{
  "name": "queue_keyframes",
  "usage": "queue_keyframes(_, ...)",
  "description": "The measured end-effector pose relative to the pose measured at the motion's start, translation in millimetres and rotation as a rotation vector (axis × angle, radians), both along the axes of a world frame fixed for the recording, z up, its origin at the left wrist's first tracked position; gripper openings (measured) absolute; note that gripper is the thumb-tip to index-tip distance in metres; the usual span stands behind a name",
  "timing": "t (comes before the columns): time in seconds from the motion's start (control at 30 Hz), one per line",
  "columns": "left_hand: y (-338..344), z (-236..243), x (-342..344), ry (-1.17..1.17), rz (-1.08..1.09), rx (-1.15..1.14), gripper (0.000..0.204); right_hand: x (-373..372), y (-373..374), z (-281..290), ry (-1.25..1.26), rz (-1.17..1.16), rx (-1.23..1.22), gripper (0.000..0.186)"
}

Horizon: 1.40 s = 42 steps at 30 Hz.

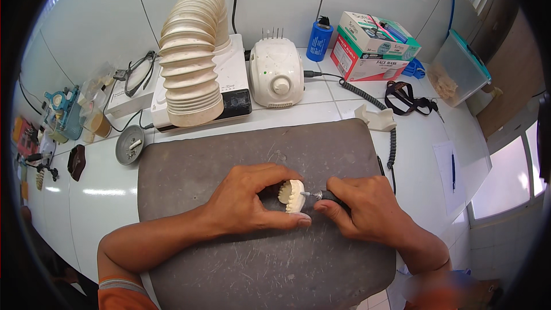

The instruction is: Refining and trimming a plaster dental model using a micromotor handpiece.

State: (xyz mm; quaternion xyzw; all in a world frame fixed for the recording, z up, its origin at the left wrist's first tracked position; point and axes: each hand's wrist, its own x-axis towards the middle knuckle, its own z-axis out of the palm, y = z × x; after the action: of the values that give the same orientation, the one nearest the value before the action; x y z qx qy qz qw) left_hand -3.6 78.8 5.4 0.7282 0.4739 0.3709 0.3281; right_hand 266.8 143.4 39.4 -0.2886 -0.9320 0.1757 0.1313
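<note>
My left hand [244,198] is closed around a cream-coloured dental cast [295,196], thumb below and fingers above, with its row of teeth facing left. In my right hand [367,206] is a dark rotary handpiece [332,197] with a metal nose. Its thin bit points left and meets, or nearly meets, the right side of the cast; I cannot tell whether they touch. Both hands are over a scratched grey-brown mat [252,270].
Behind the mat stand a white dust extractor with a ribbed hose [192,51] and a white control unit [278,74]. A coiled cord [367,96] runs past a cream handpiece rest [376,118]. An ashtray [130,152] sits left; stacked boxes [373,46] and a plastic bin [459,69] stand right.
</note>
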Motion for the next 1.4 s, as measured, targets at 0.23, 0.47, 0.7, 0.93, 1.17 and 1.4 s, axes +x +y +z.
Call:
queue_keyframes(0.23, -0.8, 1.1, -1.3, 0.057, -0.014, -0.003, 0.067, -0.5, 1.0, -1.1, 0.0, 0.02, -0.006, 0.047)
queue_keyframes(0.47, -1.2, 1.4, -0.3, 0.062, -0.018, 0.009, 0.068, -0.4, 1.4, -1.8, 0.003, 0.007, -0.011, 0.048)
queue_keyframes(0.7, -0.5, 1.2, 0.8, 0.048, -0.012, 0.012, 0.068, 0.8, 0.0, -2.7, -0.033, 0.057, -0.019, 0.048)
queue_keyframes(0.93, 0.3, 1.9, 1.4, 0.068, -0.02, 0.036, 0.069, 0.5, 0.4, -1.9, -0.037, 0.038, -0.032, 0.049)
queue_keyframes(1.17, -0.4, 0.6, 0.8, 0.067, -0.022, 0.044, 0.068, 0.3, -0.6, -0.4, -0.051, 0.058, -0.036, 0.047)
queue_keyframes(1.4, -0.7, 0.9, 0.7, 0.074, -0.019, 0.046, 0.068, -0.7, 0.8, 1.5, -0.017, 0.034, -0.04, 0.047)
